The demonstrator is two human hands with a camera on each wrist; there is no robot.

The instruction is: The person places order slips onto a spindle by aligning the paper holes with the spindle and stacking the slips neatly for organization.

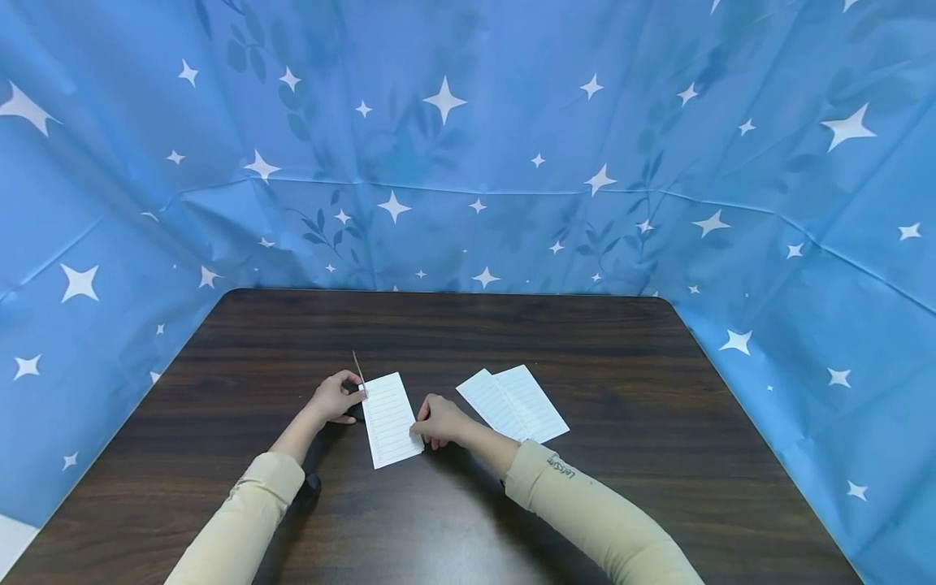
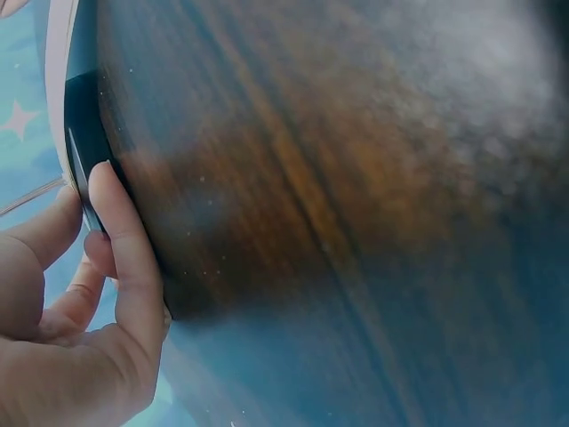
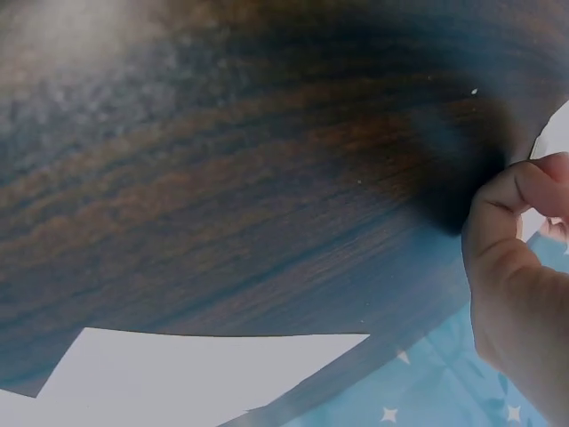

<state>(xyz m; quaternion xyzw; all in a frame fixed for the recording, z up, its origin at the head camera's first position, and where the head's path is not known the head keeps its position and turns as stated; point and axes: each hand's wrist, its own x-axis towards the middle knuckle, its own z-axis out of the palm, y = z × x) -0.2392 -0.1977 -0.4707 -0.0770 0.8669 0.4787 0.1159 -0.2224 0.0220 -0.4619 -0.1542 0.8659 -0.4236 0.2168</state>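
Observation:
A lined white sheet of paper (image 1: pixel 390 418) is between the two hands over the dark table. My left hand (image 1: pixel 338 398) grips its upper left edge with thumb and fingers. A thin brownish strip (image 1: pixel 358 367) sticks up from beside those fingertips, and a dark piece (image 2: pixel 86 182) shows at the fingers in the left wrist view; what it is I cannot tell. At the sheet's lower right edge, my right hand (image 1: pixel 441 421) pinches the paper with curled fingers. In the right wrist view this hand (image 3: pixel 520 258) partly hides the sheet.
Two more lined sheets (image 1: pixel 515 402) lie overlapping on the table to the right, just beyond the right forearm. The dark wood table (image 1: pixel 621 455) has rounded far corners. A blue curtain with white stars (image 1: pixel 468 146) hangs behind it.

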